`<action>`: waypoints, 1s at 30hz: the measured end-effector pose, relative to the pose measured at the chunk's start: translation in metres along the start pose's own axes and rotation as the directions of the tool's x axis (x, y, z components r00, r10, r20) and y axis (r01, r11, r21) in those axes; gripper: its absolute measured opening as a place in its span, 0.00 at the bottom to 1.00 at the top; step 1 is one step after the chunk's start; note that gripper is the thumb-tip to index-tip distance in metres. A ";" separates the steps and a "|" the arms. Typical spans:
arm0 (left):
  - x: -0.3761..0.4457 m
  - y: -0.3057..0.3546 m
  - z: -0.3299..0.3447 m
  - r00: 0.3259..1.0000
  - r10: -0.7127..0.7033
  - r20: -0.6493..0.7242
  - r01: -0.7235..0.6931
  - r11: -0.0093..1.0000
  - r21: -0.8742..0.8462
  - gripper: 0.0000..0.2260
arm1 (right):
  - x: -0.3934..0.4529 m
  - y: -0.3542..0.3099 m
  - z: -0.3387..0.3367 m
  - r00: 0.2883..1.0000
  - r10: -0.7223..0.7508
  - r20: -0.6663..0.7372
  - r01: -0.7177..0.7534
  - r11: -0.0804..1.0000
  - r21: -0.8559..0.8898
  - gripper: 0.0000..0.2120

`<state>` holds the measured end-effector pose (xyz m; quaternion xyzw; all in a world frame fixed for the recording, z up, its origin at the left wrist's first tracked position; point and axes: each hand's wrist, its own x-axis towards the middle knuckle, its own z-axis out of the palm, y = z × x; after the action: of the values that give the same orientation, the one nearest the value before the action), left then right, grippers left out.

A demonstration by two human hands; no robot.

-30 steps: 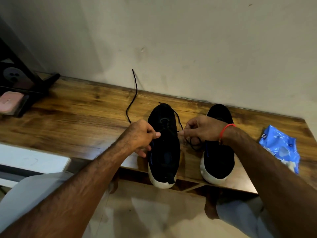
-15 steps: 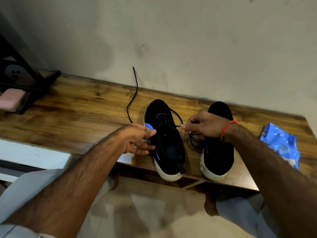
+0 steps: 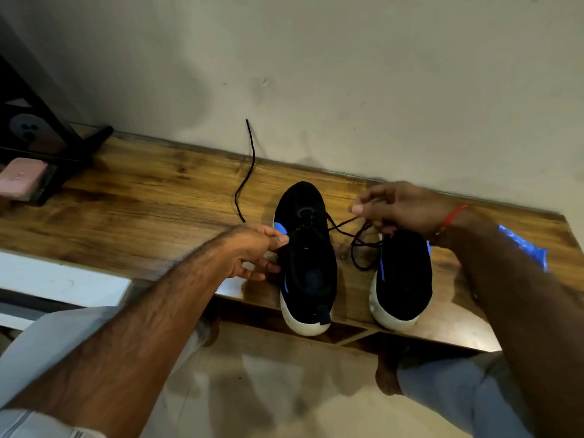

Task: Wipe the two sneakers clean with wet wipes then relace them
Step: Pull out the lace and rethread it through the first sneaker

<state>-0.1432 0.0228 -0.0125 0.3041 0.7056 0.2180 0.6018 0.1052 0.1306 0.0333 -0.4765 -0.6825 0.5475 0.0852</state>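
Observation:
Two black sneakers with white soles stand side by side on the wooden table (image 3: pixel 142 213), toes toward the wall. My left hand (image 3: pixel 252 251) grips the left sneaker (image 3: pixel 306 257) at its left side, thumb on top near the blue patch. My right hand (image 3: pixel 401 207) hovers above the toe of the right sneaker (image 3: pixel 404 279) and pinches a black lace (image 3: pixel 357 238) that runs from the left sneaker's eyelets and loops between the shoes. The lace's other end (image 3: pixel 248 172) trails across the table up against the wall.
A blue pack of wet wipes (image 3: pixel 527 248) lies on the table at the right, partly behind my right forearm. A black stand (image 3: pixel 47 137) and a pink box (image 3: pixel 22 177) sit at the far left. The wall runs directly behind the table.
My right hand has lifted and pulled the lace up and to the right. My left hand moved from the eyelets to the left sneaker's side, and the sneaker's toe turned slightly left.

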 end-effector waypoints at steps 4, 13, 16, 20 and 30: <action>-0.003 0.012 0.009 0.954 0.255 -0.158 -0.224 0.956 0.188 0.07 | -0.010 -0.022 0.010 0.980 -0.173 0.097 0.068 0.754 0.654 0.10; -0.029 0.034 0.029 0.782 0.576 0.238 -0.544 0.817 -0.190 0.24 | 0.003 -0.034 0.031 0.992 -0.065 -0.112 0.127 0.339 0.932 0.17; -0.034 0.041 0.012 0.794 0.596 0.118 -0.537 0.779 -0.325 0.15 | 0.013 -0.020 0.022 0.960 0.171 -0.223 0.156 0.337 0.929 0.10; -0.029 0.037 -0.007 0.765 0.626 -0.153 -0.635 0.772 -0.018 0.16 | 0.023 0.009 0.021 0.762 -0.118 -0.637 -0.039 0.973 -0.227 0.13; -0.019 0.034 0.004 0.772 0.632 -0.065 -0.607 0.764 0.221 0.08 | 0.018 -0.008 0.040 0.903 -0.332 -0.272 0.264 0.929 -0.259 0.11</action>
<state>-0.1321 0.0334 0.0232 0.5599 0.6216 0.3573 0.4152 0.0659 0.1175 0.0168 -0.4526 -0.7810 0.3685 0.2224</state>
